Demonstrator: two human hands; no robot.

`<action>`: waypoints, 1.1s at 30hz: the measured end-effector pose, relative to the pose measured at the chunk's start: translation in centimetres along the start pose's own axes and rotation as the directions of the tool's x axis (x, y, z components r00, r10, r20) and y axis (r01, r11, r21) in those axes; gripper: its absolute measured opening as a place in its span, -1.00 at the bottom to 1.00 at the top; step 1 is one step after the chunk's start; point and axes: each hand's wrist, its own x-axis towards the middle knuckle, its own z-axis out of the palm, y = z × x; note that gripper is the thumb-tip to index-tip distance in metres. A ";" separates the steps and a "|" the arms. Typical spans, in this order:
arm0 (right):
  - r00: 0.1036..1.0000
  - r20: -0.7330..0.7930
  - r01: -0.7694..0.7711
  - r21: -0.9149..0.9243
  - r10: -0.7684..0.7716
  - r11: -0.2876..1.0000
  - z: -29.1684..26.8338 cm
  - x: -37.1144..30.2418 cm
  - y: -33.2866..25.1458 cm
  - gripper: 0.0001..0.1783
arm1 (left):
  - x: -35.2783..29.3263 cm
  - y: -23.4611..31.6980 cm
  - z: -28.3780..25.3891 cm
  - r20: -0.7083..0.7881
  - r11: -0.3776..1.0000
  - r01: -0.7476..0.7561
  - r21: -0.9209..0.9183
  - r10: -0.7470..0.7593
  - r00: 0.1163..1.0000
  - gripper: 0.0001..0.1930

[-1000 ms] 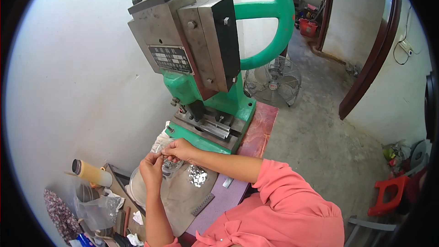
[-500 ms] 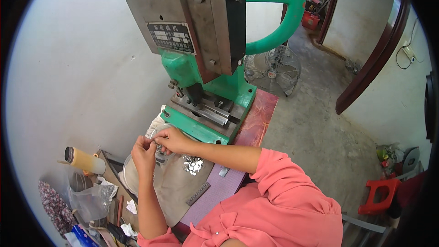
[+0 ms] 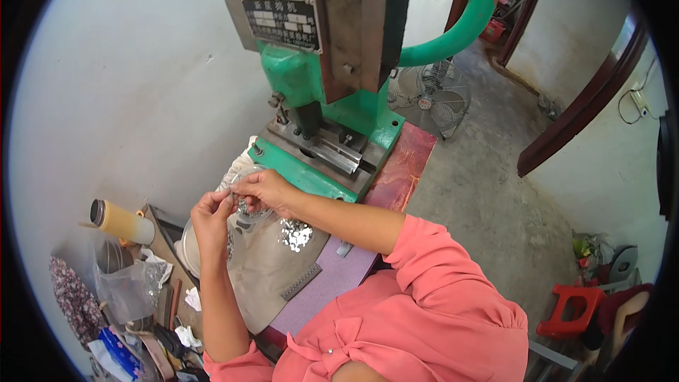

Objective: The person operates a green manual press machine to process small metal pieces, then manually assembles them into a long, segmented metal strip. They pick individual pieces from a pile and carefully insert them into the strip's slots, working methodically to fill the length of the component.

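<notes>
Fingertips meeting, my left hand [image 3: 211,218] and my right hand [image 3: 265,191] both pinch at one spot over the near side of the green press [image 3: 297,170]. Whatever lies between the fingers is too small and hidden to name. Just below my right hand is a clear round tub [image 3: 256,221] holding small metal pieces. Beside it a heap of shiny metal bits [image 3: 296,234] lies on a grey-brown cloth [image 3: 265,283]. A dark toothed metal strip [image 3: 302,281] rests at the cloth's right edge. Metal guide rails [image 3: 339,155] sit on the press bed.
At left, a cluttered bench carries a yellow-and-white bottle [image 3: 122,221], clear plastic bags [image 3: 127,286] and crumpled tissue. A floor fan [image 3: 428,99] stands behind the press. Right lies a red plastic stool [image 3: 571,311]; beside it, a dark-red sleeve and bare arm [image 3: 622,318] show.
The view has shifted, so the press sits higher and slightly to the right. My hands remain pinched together, turned only a little. More of the arm by the stool now shows.
</notes>
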 end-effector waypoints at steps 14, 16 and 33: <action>0.985 -0.072 0.098 -0.513 -0.156 0.853 -0.6 0.4 -1.3 -0.80 | -0.6 0.6 0.7 -0.041 0.879 0.001 0.477 0.021 0.999 -0.84; 0.976 -0.069 0.120 -0.621 -0.207 0.775 -0.6 0.2 -1.7 -0.79 | -0.7 0.0 0.6 -0.025 0.852 -0.041 0.522 0.063 0.998 -0.79; 0.969 0.198 0.246 -0.735 -0.147 0.632 -0.1 -9.1 2.5 -0.85 | -19.9 1.6 -1.2 -0.173 0.865 -0.077 0.495 0.185 0.967 -0.80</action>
